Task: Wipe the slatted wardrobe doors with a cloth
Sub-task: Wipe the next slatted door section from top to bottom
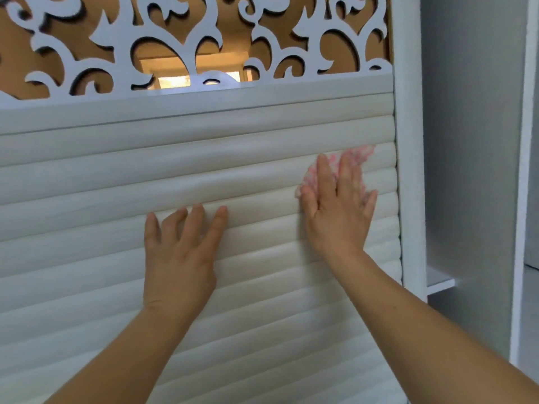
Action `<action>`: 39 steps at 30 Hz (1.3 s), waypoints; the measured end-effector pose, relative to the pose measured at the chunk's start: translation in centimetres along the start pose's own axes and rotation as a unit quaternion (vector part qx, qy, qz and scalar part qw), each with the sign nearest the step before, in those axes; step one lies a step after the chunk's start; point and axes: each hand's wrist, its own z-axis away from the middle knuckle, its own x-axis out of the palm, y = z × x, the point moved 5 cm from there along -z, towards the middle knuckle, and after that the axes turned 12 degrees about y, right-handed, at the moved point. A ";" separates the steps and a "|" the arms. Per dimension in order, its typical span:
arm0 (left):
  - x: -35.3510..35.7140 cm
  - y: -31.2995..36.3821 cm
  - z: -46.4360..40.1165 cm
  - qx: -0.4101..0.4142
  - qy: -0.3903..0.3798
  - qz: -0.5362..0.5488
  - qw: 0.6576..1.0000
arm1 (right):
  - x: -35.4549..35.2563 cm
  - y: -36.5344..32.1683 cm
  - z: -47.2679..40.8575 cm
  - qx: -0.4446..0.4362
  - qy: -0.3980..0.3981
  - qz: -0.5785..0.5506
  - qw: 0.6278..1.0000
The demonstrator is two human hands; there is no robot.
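Pressing flat against the slatted door (87,182), the right hand (338,211) held a white cloth with a pink pattern (360,154) under its straight, slightly spread fingers; the cloth showed above the fingertips and at the hand's left edge, near the door's right side and just beside the white upright frame post (408,170). The cloth lay on the upper slats, a few rows below the flat top rail (204,103).

The left hand (180,252) rested on the same door, lower and to the left of the right hand, well apart from it. Its fingers were spread and nearly straight, tips touching a slat, and it held nothing.

Both bare forearms reached up from the bottom of the view. The slats ran horizontally, pale cream and rounded. Above the top rail stood a white cut-out scroll panel (201,33), with a warm orange-brown surface showing through its openings. To the right of the post was a grey wall (472,112) and a small white shelf edge (440,282).
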 end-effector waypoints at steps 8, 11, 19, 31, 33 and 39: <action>0.0 0.3 1.7 -0.030 -0.026 0.023 0.999 | 0.7 -0.5 3.0 -0.205 -0.024 0.050 0.977; -0.3 0.3 2.3 -0.025 -0.050 0.032 0.998 | 0.4 3.2 2.6 -0.136 -0.037 0.083 0.987; -1.5 -0.8 5.4 -0.067 -0.091 0.034 0.993 | 0.9 9.0 6.0 0.088 -0.042 0.053 0.994; -2.4 -2.1 9.1 -0.063 -0.112 0.028 0.991 | 4.4 -6.9 15.7 -0.203 0.009 0.001 0.979; -2.5 -2.3 9.7 -0.064 -0.123 0.024 0.990 | 4.7 -9.2 16.9 -0.280 0.015 -0.017 0.960; -2.2 -2.0 10.6 -0.066 -0.137 0.022 0.988 | 4.4 -7.0 15.9 -0.376 0.042 -0.012 0.925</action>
